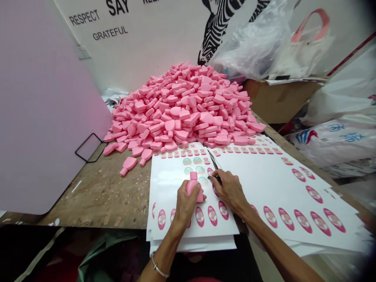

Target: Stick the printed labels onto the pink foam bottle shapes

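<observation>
My left hand [185, 200] is closed around a small pink bottle-shaped piece [194, 187], its cap end pointing away from me. The piece is held over a white sticker sheet [173, 184] printed with pink ovals and pale green domes. My right hand [229, 188] is closed on a slim dark tool [217, 178] whose tip is near the sheet's right-hand stickers; its exact kind is hard to make out. Right of it lies another stack of sticker sheets [264, 176], with pink ovals along its edges and a wide bare white middle.
Behind the sheets rises a large heap of pink bottle-shaped pieces [185, 105], a few lying loose at its left front. A pale panel [49, 109] stands at left beside a black wire frame [91, 149]. A cardboard box [276, 100] and plastic bags [346, 133] crowd the right.
</observation>
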Demonstrator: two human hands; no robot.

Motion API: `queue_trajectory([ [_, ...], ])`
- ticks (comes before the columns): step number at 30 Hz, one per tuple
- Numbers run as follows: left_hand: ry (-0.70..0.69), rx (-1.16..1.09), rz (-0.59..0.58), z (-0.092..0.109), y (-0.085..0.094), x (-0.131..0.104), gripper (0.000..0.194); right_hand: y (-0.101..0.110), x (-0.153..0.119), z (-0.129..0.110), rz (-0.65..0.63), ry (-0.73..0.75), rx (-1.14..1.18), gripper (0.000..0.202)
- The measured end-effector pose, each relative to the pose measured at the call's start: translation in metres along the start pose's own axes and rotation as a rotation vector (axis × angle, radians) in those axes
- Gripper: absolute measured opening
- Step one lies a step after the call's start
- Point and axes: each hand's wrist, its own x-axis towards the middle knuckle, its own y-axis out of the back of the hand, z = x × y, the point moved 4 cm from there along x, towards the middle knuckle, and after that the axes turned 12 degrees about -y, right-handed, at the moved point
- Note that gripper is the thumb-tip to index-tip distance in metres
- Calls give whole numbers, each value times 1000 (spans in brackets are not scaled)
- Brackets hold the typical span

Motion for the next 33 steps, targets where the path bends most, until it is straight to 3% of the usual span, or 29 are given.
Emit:
queue_trajectory([
  [8, -56, 60, -33, -10, -5, 11, 40, -1, -2, 0, 1, 100, -55, 11],
  [19, -5, 124, -6, -6, 11, -10, 38, -6, -11, -10, -113, 78, 48, 8],
  [25, -6, 120, -21, -5, 15, -14, 37, -4, -20, -20, 68, 129, -12, 14],
  [29, 22, 98, -19, -4, 15, -14, 39, 5, -27, -27, 169, 273, 11, 12],
  [33, 18, 75, -16, -4, 16, -14, 40, 6, -31, -30, 233, 478, -146, 10],
])
